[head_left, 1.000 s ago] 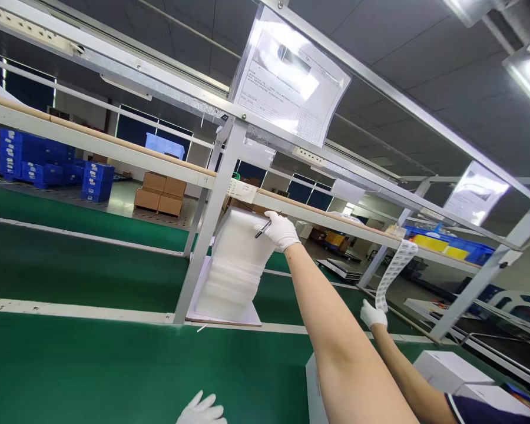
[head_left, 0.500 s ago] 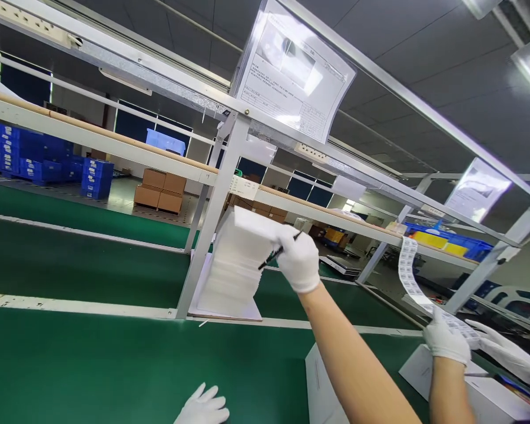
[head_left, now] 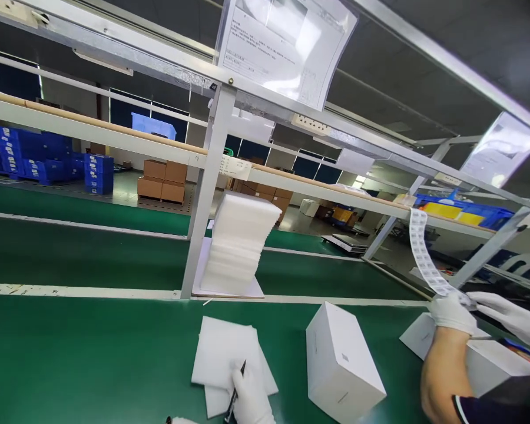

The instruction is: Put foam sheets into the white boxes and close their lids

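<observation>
On the green belt (head_left: 92,353), at least two foam sheets (head_left: 223,347) were laid one over the other, kinda askew, so getting some sheets down looked to be done. A pen (head_left: 232,401) was pinched in the right hand (head_left: 252,396), which was set over the near part of the sheets; whether foam was being gripped too couldn't really be made out. Only a sliver of the left hand (head_left: 182,420) was caught at the bottom edge, so whether it was spread or closed couldn't be told. Plenty was left, mind: a tall, wavy stack (head_left: 238,241) was propped on a board (head_left: 257,289) past the belt's near stretch, right by the post (head_left: 207,200). A white box (head_left: 348,347) was parked to the right of the sheets, not touched by either hand, and no foam could be seen on it. So going by the pile, pretty early days, it'd be guessed. Further right, a label strip (head_left: 421,253) was being handled by a co-worker, with more boxes (head_left: 490,359) set just below.
</observation>
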Demonstrator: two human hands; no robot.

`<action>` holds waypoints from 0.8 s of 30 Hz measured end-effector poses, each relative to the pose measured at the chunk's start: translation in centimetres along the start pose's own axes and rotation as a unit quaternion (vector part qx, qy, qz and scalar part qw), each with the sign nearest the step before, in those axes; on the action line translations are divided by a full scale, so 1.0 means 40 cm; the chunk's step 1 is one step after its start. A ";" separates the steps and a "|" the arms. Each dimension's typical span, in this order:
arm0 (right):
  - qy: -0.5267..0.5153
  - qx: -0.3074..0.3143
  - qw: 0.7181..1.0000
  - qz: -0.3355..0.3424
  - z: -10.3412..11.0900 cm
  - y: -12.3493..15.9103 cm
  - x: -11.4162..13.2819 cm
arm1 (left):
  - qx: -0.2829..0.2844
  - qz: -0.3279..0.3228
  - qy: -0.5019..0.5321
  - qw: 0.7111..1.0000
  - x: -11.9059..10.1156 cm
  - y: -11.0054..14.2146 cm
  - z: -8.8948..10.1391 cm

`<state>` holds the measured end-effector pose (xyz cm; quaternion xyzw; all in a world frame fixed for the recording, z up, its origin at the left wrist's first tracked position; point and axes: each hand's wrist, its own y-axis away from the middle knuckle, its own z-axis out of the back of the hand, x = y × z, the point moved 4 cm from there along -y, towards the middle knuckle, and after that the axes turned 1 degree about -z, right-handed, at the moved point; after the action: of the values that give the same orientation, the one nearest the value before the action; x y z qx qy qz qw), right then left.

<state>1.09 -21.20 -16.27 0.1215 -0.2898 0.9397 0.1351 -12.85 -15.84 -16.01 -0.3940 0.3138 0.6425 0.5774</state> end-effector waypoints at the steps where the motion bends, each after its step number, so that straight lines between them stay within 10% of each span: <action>1: -0.002 0.008 1.000 0.009 -0.016 0.009 0.002 | 0.002 0.007 0.008 1.000 0.000 0.014 -0.004; 8: 0.100 0.069 0.993 0.008 -0.052 0.002 0.014 | -0.009 0.048 0.046 0.998 -0.024 0.076 0.019; 14: 0.111 0.057 0.991 -0.042 -0.055 -0.040 -0.002 | -0.168 0.117 0.047 0.978 -0.051 0.060 0.082; 24: 0.103 0.079 0.988 -0.079 -0.067 -0.042 -0.005 | -0.138 0.065 0.001 0.988 0.000 0.029 0.046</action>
<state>1.42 -18.36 -17.61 0.0569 -0.1888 0.9534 0.2284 -14.27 -14.40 -15.17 -0.4492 0.2473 0.7157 0.4742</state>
